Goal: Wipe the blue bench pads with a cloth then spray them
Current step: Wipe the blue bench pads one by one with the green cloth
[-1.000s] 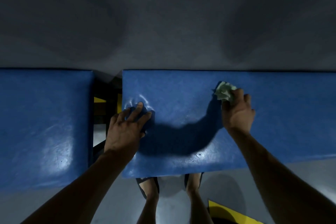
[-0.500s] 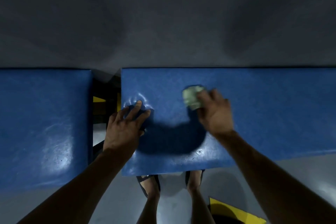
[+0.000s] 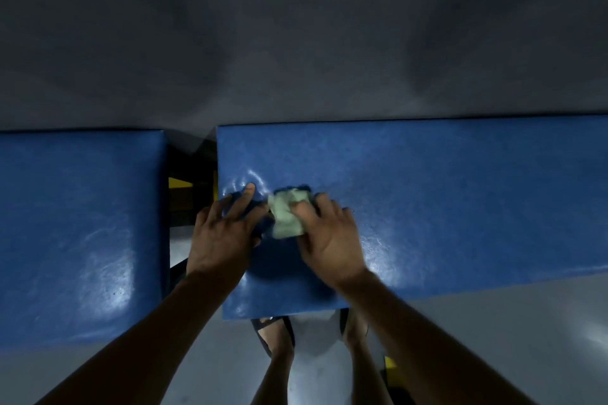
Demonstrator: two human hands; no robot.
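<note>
Cloth [image 3: 287, 214]: soft, bunches; right hand [image 3: 329, 240] grips wad, left hand [image 3: 223, 233] flat, probably bracing pad [image 3: 427, 191].

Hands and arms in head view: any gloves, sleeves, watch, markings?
None visible. Left hand and right hand are bare, with no gloves or rings to be seen. Both forearms are bare to the frame edge, without sleeves, watch or bands. Lighting is dim, so fine marks can't be ruled out.

Right hand [image 3: 329, 237] swept cloth [image 3: 287, 214] leftward across pad [image 3: 444, 200], now beside left hand [image 3: 223, 237].
</note>
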